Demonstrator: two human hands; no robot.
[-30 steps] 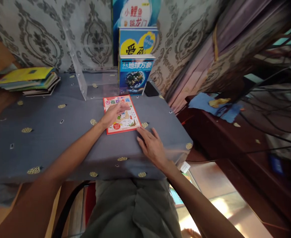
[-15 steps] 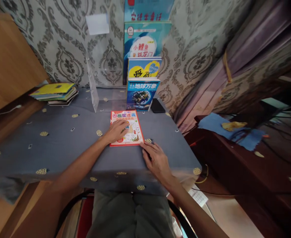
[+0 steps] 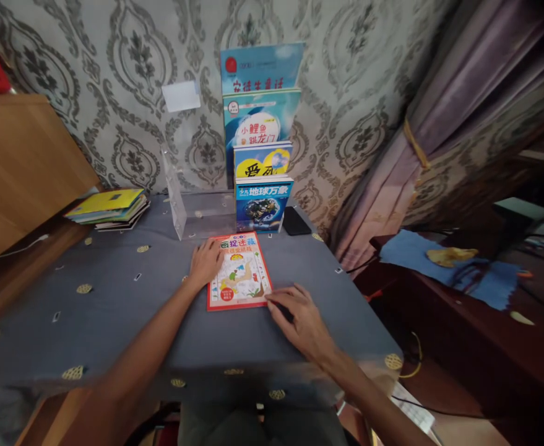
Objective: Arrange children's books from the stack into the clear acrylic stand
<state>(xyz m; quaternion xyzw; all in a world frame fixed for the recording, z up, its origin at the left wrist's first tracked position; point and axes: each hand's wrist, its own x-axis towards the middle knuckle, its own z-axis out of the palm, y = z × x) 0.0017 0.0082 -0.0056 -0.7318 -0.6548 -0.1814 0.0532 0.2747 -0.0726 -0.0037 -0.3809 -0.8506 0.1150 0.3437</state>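
A thin picture book [image 3: 241, 275] with a red border and coloured Chinese title lies face up on the grey tablecloth, its cover closed. My left hand [image 3: 207, 261] rests flat over its upper left edge, fingers stretched out and covering the start of the title. At the lower right corner, the thumb and forefinger of my right hand [image 3: 303, 319] come together in a pinch on the book. The other right fingers are bent above the cloth.
Behind the book, a clear acrylic stand [image 3: 174, 195] holds several upright books [image 3: 260, 207] in tiers against the wall. A black phone-like slab [image 3: 296, 221] lies right of it. Stacked booklets [image 3: 109, 207] sit at the back left. A dark red cabinet [image 3: 392, 297] adjoins the right side.
My left hand has slid from the middle of the cover to its upper left edge, uncovering the picture. The right hand stays at the lower right corner. The view has tilted upward.
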